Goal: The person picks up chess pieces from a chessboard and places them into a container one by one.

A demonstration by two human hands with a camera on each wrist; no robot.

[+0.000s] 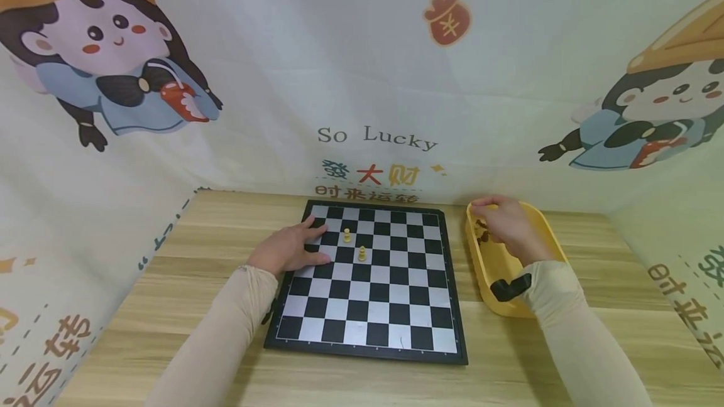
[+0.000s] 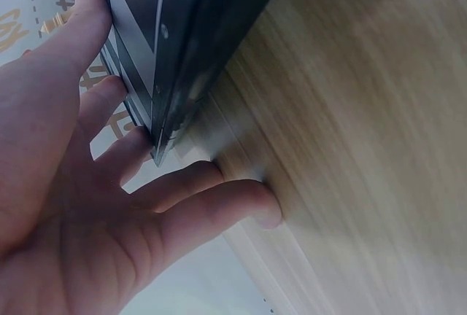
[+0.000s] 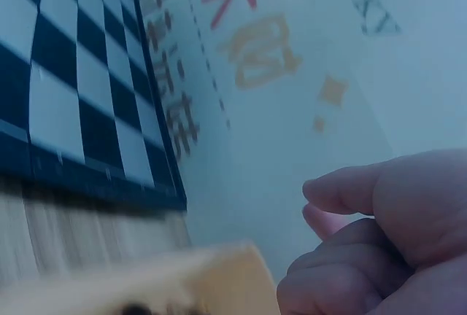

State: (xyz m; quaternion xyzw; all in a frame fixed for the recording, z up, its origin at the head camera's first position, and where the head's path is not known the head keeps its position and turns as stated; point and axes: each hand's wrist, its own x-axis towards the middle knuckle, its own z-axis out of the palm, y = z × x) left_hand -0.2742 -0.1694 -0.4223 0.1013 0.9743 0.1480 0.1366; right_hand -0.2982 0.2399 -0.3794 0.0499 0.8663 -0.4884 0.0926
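Note:
A black-and-white chessboard (image 1: 373, 287) lies flat on the table. Two small yellow chess pawns stand on its far left part, a farther pawn (image 1: 347, 235) and a nearer pawn (image 1: 362, 254). My left hand (image 1: 285, 248) rests at the board's left edge, its thumb and some fingers over the squares; in the left wrist view the other fingers reach down beside the rim. Above the far left end of a yellow basket (image 1: 557, 237) is my right hand (image 1: 506, 222). Its thumb and index tips come close together and its other fingers curl; no piece shows between them. Dark brown pieces (image 1: 481, 231) lie in the basket below.
The wood-grain table (image 1: 170, 306) extends on both sides of the board and in front of it. A pale printed cloth (image 1: 271, 80) hangs behind and at both sides. A black strap-like part (image 1: 511, 287) sits at my right wrist, over the basket's near end.

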